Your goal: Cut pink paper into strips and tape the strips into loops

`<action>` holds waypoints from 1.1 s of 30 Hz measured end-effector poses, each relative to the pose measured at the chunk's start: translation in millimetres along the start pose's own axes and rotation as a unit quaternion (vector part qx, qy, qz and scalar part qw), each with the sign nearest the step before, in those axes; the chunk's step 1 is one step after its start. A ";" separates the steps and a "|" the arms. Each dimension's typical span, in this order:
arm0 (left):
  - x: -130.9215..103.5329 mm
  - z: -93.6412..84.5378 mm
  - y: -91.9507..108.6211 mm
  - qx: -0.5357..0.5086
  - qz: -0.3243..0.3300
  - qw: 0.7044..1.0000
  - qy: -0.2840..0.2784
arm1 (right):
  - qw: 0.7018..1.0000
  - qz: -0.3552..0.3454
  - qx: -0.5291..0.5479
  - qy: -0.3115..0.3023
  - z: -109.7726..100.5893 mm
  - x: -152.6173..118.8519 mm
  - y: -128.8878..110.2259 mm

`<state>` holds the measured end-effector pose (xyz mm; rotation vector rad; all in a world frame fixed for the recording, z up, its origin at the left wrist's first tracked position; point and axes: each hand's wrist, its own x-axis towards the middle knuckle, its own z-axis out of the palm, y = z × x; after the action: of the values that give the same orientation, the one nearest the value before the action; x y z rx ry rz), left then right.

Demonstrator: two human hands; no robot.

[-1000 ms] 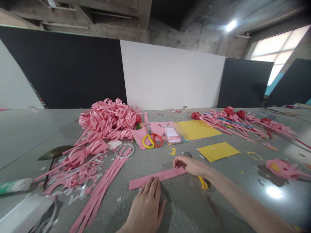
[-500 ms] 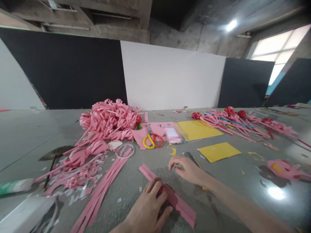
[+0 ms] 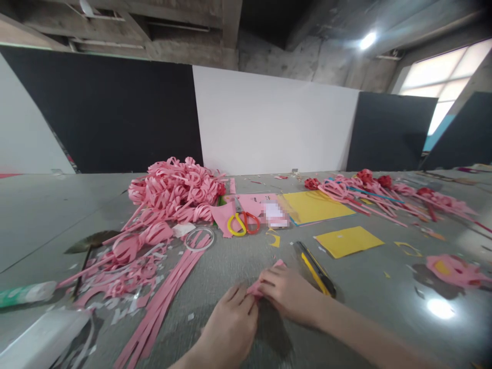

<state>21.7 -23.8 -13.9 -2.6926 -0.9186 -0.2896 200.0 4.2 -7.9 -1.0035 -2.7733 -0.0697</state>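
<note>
Both hands have come together over the pink strip (image 3: 253,289), and from where I stand each has its fingers closed on it. The left hand (image 3: 231,322) has its fingers curled at the near side of the strip; half a second ago it was laid over the middle. The right hand (image 3: 286,291), which was hovering apart from the paper then, now grips the strip with bent fingers, right beside the left. The strip itself sits on or just above the floor (image 3: 215,261), I can't tell which, at the centre front. Earlier it lay stretched out slantwise with both ends in plain sight; now only a scrap shows between the fingertips and another beyond the right knuckles, the rest hidden by the hands.

With the right arm lower, the black and yellow utility knife (image 3: 313,267) just beyond it has come into full view, where before the forearm covered part of it. Things further out lie as they did: the scissors (image 3: 243,224) with one yellow and one red handle, the small yellow sheet (image 3: 349,241) past the knife, and the bundle of loose pink strips (image 3: 163,302) to the left, its far ends showing inside a pale ring (image 3: 187,245). Behind those, the big heap of looped pink paper (image 3: 175,187) stands undisturbed near the white panel (image 3: 274,120).
</note>
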 end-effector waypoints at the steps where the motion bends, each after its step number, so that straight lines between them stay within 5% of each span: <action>1: -1.0 0.2 1.8 0.023 -0.010 1.000 -0.014 | 1.000 0.001 -0.023 -0.003 -0.1 0.1 -3.4; 15: -22.8 22.9 21.2 0.130 -0.113 0.985 0.024 | 0.990 0.055 -0.105 0.072 23.2 -5.9 -31.1; 24: -24.4 33.8 20.0 0.122 -0.087 0.989 0.018 | 0.989 -0.018 -0.080 0.121 31.2 -3.7 -33.8; 33: -22.9 20.8 20.2 0.085 -0.169 0.981 -0.035 | 0.987 0.048 -0.106 0.113 37.1 -5.0 -34.9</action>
<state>18.5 -45.2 -43.8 -2.3976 -1.3571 -0.1756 175.4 -21.8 -44.5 -1.1017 -2.5454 -0.4444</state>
